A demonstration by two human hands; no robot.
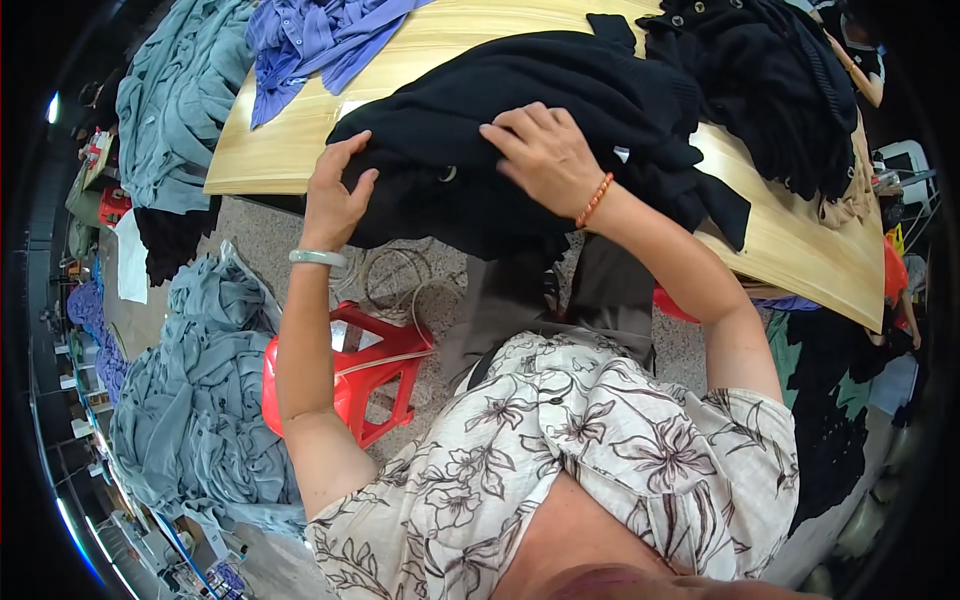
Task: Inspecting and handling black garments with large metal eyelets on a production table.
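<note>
A black knitted garment (560, 95) lies bunched across the near edge of the table, and part of it hangs down over that edge. My left hand (338, 190) is at the garment's left end, with its thumb and fingers apart. It wears a pale bangle at the wrist. Over the middle of the garment is my right hand (550, 160), its fingers loosely bent and spread, no cloth visibly pinched in them. An orange beaded bracelet circles that wrist. A small pale round spot shows on the black cloth between my hands. The undersides of the fingers are partly hidden.
The wooden table (270, 150) also bears a purple buttoned garment (320, 45), grey-green clothes (185, 90) and another black garment (775, 100). A red stool (375, 375) stands below left, beside a grey-green clothes heap (210, 400). Other people are partly visible at the far right.
</note>
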